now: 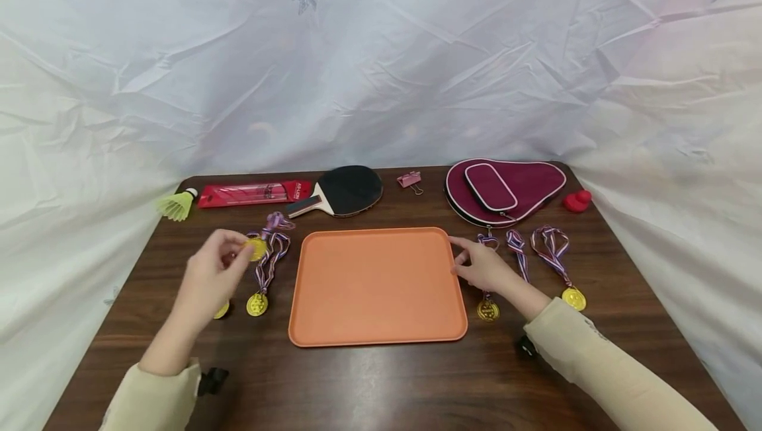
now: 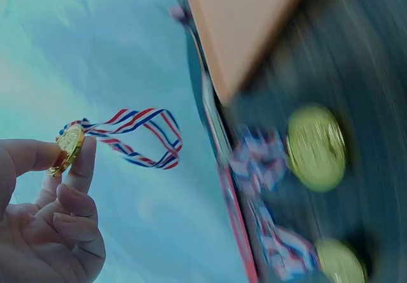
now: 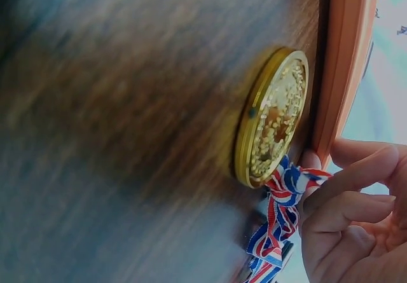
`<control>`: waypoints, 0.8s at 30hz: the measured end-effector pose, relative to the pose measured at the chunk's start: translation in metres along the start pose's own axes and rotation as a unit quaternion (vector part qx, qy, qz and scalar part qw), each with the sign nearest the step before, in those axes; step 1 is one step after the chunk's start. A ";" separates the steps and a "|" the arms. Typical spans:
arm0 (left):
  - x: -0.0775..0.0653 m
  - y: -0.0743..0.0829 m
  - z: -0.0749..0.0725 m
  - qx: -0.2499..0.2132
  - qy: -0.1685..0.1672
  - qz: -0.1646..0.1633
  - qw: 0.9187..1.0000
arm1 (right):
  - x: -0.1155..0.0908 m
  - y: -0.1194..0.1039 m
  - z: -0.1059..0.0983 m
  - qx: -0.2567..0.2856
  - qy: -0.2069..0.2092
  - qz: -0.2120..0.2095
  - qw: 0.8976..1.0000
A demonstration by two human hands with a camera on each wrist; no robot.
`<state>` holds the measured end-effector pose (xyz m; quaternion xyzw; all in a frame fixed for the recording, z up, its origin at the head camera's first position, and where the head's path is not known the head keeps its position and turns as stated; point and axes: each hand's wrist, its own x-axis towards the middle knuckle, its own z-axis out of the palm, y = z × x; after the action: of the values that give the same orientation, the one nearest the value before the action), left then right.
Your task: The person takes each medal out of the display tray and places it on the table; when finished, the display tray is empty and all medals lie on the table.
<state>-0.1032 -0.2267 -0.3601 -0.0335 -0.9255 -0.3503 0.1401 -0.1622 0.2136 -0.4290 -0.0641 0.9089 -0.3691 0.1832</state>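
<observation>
A gold medal on a red, white and blue striped ribbon is pinched between the thumb and fingers of my left hand, raised above the table's left side. Beneath and beside that hand lie two more gold medals, one in plain sight and one partly hidden by the hand. My right hand holds the right rim of an orange tray with its fingertips. Close to this hand, a medal with a knotted striped ribbon lies on the table.
Further right are a medal and a striped ribbon. Along the back lie a shuttlecock, a red packet, a table tennis paddle, a pink binder clip, a maroon paddle case and a red rubber duck.
</observation>
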 end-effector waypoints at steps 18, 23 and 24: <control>0.000 -0.107 -0.054 0.078 0.000 -0.128 0.989 | -0.001 -0.001 0.000 0.000 -0.003 -0.009 1.000; -0.013 -0.113 -0.053 0.095 -0.019 -0.140 0.985 | -0.001 -0.001 -0.001 0.005 -0.006 -0.010 1.000; -0.015 -0.114 -0.052 0.095 -0.023 -0.144 0.985 | -0.001 0.000 -0.001 0.005 -0.005 -0.010 1.000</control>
<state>-0.0948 -0.3462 -0.3997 0.1057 -0.9526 -0.2767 0.0689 -0.1617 0.2145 -0.4274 -0.0739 0.9053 -0.3753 0.1849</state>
